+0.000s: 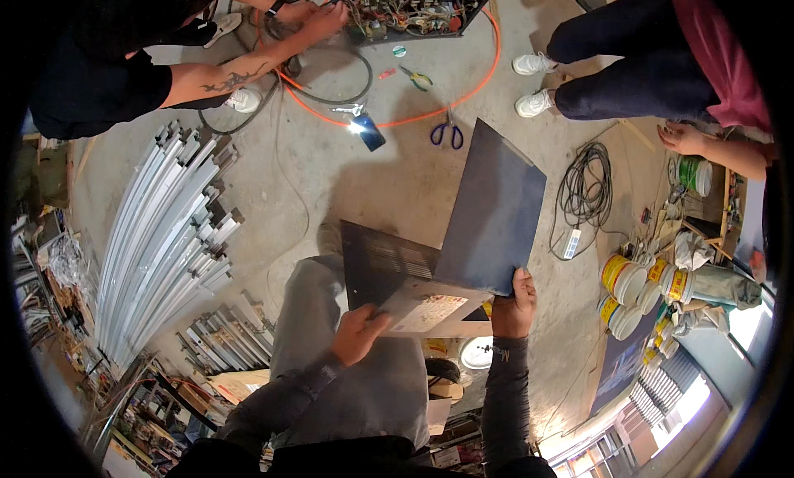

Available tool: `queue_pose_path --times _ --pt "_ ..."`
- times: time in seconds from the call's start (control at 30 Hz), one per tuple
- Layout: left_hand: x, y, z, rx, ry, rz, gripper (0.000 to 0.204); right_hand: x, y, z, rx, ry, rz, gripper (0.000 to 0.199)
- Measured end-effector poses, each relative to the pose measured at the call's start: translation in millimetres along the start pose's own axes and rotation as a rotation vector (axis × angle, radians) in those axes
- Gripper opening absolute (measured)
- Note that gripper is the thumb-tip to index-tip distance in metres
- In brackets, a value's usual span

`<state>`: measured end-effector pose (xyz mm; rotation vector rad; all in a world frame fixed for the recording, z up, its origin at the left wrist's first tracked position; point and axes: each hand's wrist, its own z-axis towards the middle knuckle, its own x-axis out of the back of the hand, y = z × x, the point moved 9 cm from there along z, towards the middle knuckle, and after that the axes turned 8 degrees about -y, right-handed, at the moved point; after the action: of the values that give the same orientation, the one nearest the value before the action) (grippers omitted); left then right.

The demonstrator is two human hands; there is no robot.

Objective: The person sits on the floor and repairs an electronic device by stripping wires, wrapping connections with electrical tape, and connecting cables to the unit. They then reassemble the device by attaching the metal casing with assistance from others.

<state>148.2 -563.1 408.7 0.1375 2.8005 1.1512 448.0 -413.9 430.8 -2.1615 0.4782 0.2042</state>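
A bent dark sheet-metal cover (495,213) with vent slots and a printed label is held up in front of me. My left hand (358,335) is closed on its near left edge, beside the label. At the near right corner my right hand (514,306) grips the cover, thumb up along the tall dark panel. Beyond it, at the far edge, stands an opened electrical machine (409,11) full of wires and circuit boards. The hands of a person at the far left reach in at its side.
On the concrete floor lie blue-handled scissors (447,136), pliers (416,78), a phone (369,132) with its light on and an orange hose (488,73). Metal profiles (165,238) are stacked at left. A coiled black cable (583,184) and buckets (622,279) are at right, near another standing person.
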Motion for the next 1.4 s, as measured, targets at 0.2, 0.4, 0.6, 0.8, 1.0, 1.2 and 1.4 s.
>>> queue_pose_path --times 0.2,0.4,0.6,0.8,1.0,1.2,1.4 --pt "2 21 28 0.013 0.015 -0.102 0.035 -17 -27 40 0.063 0.005 -0.102 0.023" --pt "15 26 87 -0.013 0.004 -0.187 0.041 -79 -61 100 0.075 -0.049 -0.151 0.019" --pt "49 57 192 -0.012 -0.054 -0.301 0.039 -111 -83 215 0.268 -0.133 -0.384 0.038" --pt "88 97 292 -0.051 0.037 -0.424 0.037 -139 -67 352 0.277 -0.254 -0.595 0.059" --pt "104 94 381 -0.071 -0.046 -0.408 0.041 -180 -75 429 0.370 -0.381 -0.401 0.047" --pt "134 122 452 -0.246 -0.078 -0.629 0.037 -228 -88 504 0.608 -0.418 -0.500 0.037" --pt "153 146 508 -0.525 -0.209 -0.861 0.043 -266 -115 521 0.909 -0.438 -0.645 0.037"
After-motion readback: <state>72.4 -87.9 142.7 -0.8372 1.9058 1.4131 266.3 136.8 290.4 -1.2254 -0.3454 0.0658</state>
